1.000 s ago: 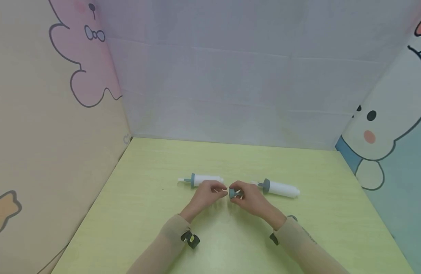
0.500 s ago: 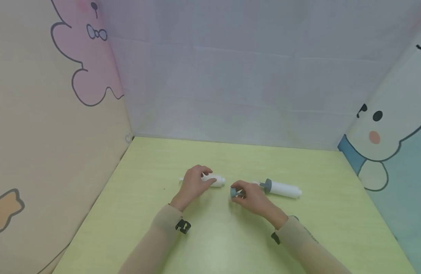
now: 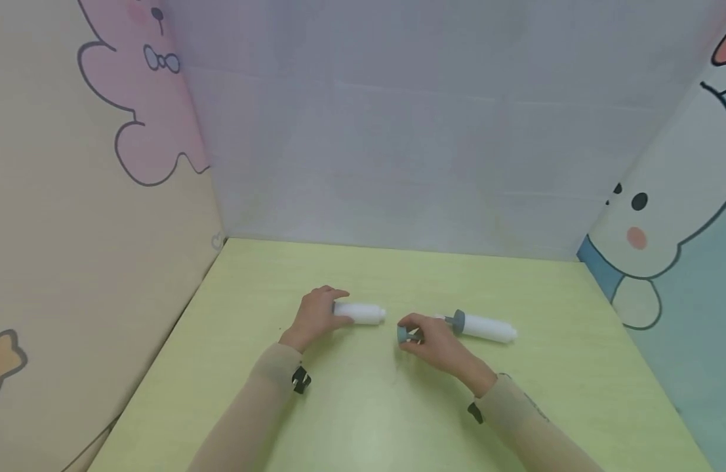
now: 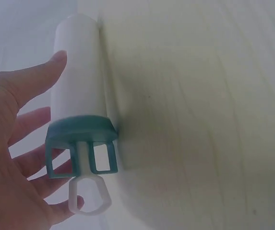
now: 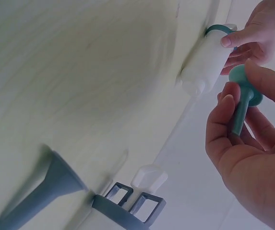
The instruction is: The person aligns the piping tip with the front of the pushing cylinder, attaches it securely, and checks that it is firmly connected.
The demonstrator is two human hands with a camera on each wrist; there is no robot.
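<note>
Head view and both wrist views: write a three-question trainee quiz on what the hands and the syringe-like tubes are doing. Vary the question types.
1. True or false: the left hand grips the teal-collared end of the left white tube.
2. Multiple choice: the right hand pinches
A. the right white tube
B. a small teal nozzle piece
C. nothing
3. Fill in: both tubes lie on the ____ green table, with the right one ____ by either hand.

Key:
1. True; the left wrist view shows fingers and thumb round it.
2. B; the right wrist view shows thumb and fingers on its stem.
3. light; untouched
</note>
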